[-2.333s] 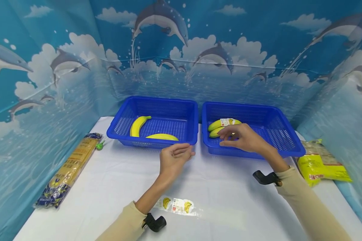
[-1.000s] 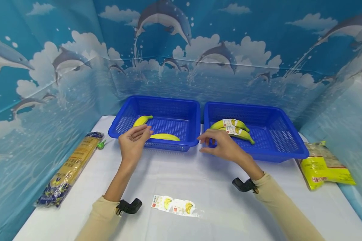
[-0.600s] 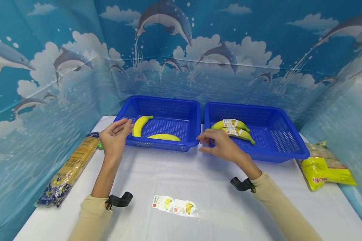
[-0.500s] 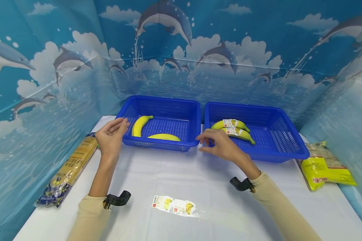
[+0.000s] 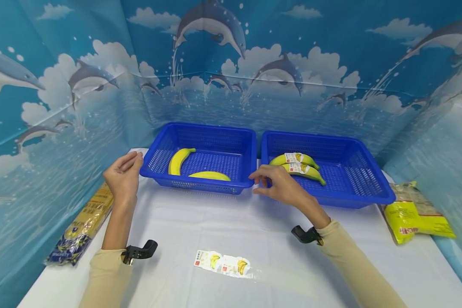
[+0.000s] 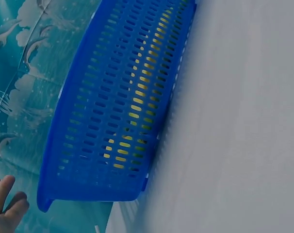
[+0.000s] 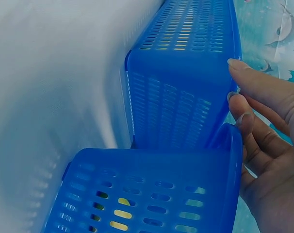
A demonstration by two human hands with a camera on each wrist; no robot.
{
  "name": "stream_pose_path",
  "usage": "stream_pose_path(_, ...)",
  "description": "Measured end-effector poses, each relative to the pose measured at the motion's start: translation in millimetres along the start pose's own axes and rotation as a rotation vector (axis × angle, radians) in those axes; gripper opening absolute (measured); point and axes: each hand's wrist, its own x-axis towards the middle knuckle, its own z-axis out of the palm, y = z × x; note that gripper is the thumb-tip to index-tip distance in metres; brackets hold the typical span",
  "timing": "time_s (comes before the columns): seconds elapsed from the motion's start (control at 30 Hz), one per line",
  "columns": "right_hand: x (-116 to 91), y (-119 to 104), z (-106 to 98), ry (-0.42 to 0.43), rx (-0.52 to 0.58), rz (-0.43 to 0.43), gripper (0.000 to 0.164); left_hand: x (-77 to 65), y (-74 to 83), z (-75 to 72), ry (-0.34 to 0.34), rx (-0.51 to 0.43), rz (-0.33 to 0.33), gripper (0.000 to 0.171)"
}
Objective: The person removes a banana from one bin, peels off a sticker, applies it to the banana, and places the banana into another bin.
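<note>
Dolphin backdrop (image 5: 200, 105): one, at back and both sides.
White worktop (image 5: 177, 222): one, carrying both baskets.
Blue baskets: two, side by side, left basket (image 5: 215, 184) and right basket (image 5: 342, 199).
Packets: two, spaghetti packet (image 5: 77, 229) far left, yellow bag (image 5: 412, 214) far right.
Hands: two. Left hand (image 5: 123, 177) beside the left basket's left end, fingers (image 5: 128, 161) loosely bent, pinching nothing. Right hand (image 5: 276, 182) at that basket's front right corner, fingers curved, thumb apart; whether they touch the rim, I cannot tell.
Bananas: four. Left basket, two plain bananas (image 5: 176, 163), apart; right basket, two labelled bananas (image 5: 315, 173), together.
Label strip (image 5: 224, 263): one, front of worktop, two banana pictures.
</note>
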Motion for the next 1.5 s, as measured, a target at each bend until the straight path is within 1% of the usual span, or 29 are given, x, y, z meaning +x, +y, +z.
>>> stream_pose_path(0.2,0,0,-1,0.003,-0.001,-0.004,0.034,5.9,-8.3,-1.5,0.021,0.024,-0.075,0.042)
stream_pose_path(0.43,1,0,-1,-0.003,-0.009,-0.003,0.034,9.9,-17.4,-4.1,-0.019,-0.028,-0.223,0.053)
stream_pose_path(0.53,2,0,-3,-0.013,-0.012,-0.003,0.034,10.6,-21.1,-3.3,-0.043,-0.030,-0.263,0.054)
stream_pose_path(0.63,4,-1,-5,-0.029,-0.011,-0.005,0.034,10.9,-23.2,-2.2,-0.049,-0.036,-0.293,0.052)
stream_pose_path(0.93,10,0,-12,-0.090,-0.002,-0.024,0.034,10.5,-25.6,0.9,-0.034,-0.027,-0.309,0.050)
stream_pose_path(1.13,12,-1,-16,-0.133,0.016,-0.017,0.035,11.5,-26.5,1.5,-0.028,-0.029,-0.317,0.049)
stream_pose_path(1.37,14,-1,-22,-0.189,0.070,0.011,0.036,11.8,-24.8,0.8,-0.021,-0.006,-0.363,0.050)
stream_pose_path(1.5,15,0,-24,-0.203,0.076,0.008,0.035,11.6,-23.2,-0.1,-0.014,-0.038,-0.395,0.051)
